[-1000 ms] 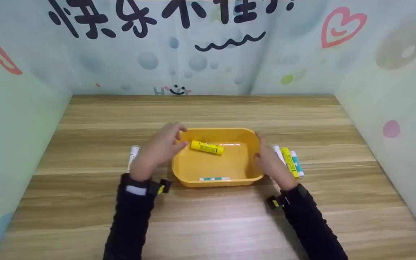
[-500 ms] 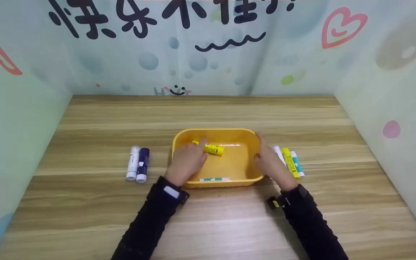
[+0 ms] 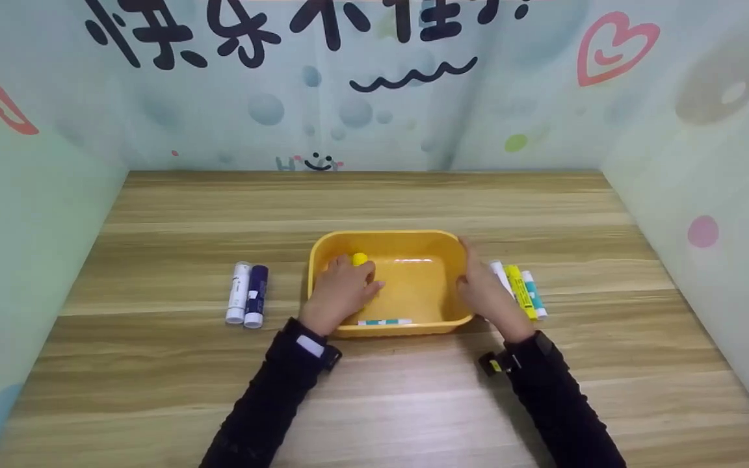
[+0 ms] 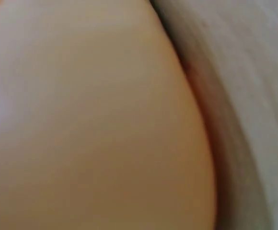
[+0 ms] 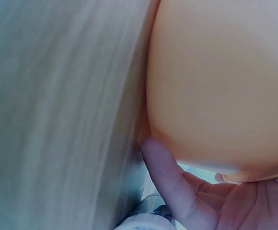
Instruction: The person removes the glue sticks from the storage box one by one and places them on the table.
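Steady the rounded yellow plastic tub (image 3: 413, 289) your right hand (image 3: 486, 292) grips; handle the yellow cylindrical stick (image 3: 360, 259) gently, your left hand's (image 3: 339, 292) hold being unclear.

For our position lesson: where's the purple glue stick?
Head view: the purple glue stick lies at left, between a white glue stick and the yellow basin.

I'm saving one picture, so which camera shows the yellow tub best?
The head view shows the tub nearly whole, inside and rim. The left wrist catches only a blurry patch; the right wrist, part of its outside.
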A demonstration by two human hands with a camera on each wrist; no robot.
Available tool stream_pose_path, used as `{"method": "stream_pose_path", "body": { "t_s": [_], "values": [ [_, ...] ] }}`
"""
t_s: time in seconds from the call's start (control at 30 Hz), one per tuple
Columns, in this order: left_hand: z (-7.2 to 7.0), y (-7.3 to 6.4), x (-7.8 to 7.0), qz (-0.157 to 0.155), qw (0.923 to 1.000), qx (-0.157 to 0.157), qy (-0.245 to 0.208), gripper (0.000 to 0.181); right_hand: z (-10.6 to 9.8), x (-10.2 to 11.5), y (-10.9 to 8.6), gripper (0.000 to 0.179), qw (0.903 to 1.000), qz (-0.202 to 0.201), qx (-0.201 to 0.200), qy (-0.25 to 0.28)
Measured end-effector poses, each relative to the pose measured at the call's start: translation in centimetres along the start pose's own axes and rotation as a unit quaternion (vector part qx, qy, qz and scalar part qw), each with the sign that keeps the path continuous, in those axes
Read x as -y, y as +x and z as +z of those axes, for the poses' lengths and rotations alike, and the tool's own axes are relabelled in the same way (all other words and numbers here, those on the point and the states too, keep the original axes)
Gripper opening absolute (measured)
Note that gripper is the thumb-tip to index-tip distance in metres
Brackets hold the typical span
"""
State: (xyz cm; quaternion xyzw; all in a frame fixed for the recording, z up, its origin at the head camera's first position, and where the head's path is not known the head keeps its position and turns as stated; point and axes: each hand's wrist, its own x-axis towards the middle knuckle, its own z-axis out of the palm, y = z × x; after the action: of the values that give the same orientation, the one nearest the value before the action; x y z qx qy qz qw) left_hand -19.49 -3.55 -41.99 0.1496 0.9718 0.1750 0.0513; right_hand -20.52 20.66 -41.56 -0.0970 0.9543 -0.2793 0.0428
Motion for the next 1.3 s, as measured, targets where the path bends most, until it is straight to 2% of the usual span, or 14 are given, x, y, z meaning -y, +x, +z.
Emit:
{"method": "stream_pose_path", "body": {
  "t_s": [0.17, 0.43, 0.57, 0.77, 1.03, 1.17, 1.3],
  "values": [
    [-0.3, -0.2, 0.0, -0.019, 0.9996, 0.006, -0.019, 0.006, 0.0, 0.1, 0.2, 0.066, 1.0, 0.003, 0.005, -0.003],
    [-1.1, -0.4, 0.2, -0.038, 0.9969, 0.016, -0.066, 0.009, 0.0, 0.3, 0.3, 0.066, 0.9996, 0.018, 0.021, 0.002],
    [-2.2, -0.7, 0.1, -0.04, 0.9939, 0.03, -0.098, 0.011, 0.0, 0.4, 0.2, 0.066, 0.9995, 0.022, 0.024, 0.001],
    [-4.8, -1.6, 0.5, -0.029, 0.9892, 0.021, -0.142, 0.015, 0.0, 0.3, 0.0, 0.066, 0.9999, 0.001, 0.005, -0.014],
    [-8.4, -2.9, 2.4, -0.042, 0.9827, 0.011, -0.18, 0.02, -0.1, 0.1, 0.0, 0.065, 0.9997, 0.013, 0.015, -0.013],
    [-9.9, -3.6, 3.9, -0.046, 0.9813, 0.005, -0.187, 0.021, -0.1, 0.0, 0.1, 0.066, 0.9998, 0.012, 0.013, -0.011],
    [-11.1, -4.7, 5.8, -0.046, 0.9801, 0.019, -0.192, 0.019, -0.1, 0.0, 0.1, 0.066, 0.9997, 0.012, 0.016, -0.012]
  ]
}}
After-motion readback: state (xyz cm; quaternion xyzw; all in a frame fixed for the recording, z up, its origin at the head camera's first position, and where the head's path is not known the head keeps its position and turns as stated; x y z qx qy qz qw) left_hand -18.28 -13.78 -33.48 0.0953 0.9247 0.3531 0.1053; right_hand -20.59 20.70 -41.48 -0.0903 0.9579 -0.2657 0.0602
